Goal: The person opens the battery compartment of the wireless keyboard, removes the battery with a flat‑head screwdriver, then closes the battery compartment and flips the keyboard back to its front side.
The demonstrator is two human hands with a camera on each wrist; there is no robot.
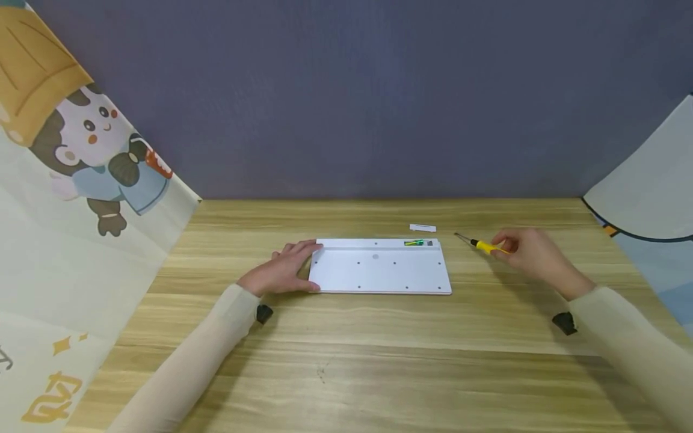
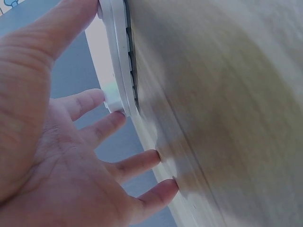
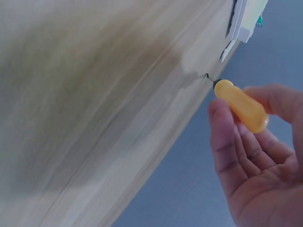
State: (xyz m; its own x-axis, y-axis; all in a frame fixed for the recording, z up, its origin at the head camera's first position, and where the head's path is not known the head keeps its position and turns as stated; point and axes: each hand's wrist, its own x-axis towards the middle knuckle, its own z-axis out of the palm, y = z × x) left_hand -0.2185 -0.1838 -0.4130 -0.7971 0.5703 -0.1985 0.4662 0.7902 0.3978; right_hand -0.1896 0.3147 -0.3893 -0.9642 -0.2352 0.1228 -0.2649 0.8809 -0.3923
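Note:
A white keyboard [image 1: 379,273] lies underside up on the table, small screws dotted over its back. In its open slot at the top right sit green batteries [image 1: 414,243]. My left hand [image 1: 284,270] rests at the keyboard's left end, thumb and fingers spread along the edge; the left wrist view shows the hand [image 2: 71,156] with two fingertips on the table. My right hand [image 1: 533,255] pinches the yellow handle of a screwdriver [image 1: 483,246], its tip pointing left, right of the keyboard. The right wrist view shows thumb and fingers around the handle [image 3: 244,108].
A small white cover [image 1: 423,228] lies just behind the keyboard's top right edge. A dark panel [image 1: 379,102] stands along the table's back edge. Printed cloth hangs on the left [image 1: 32,240] and right. The wooden table [image 1: 346,373] extends in front.

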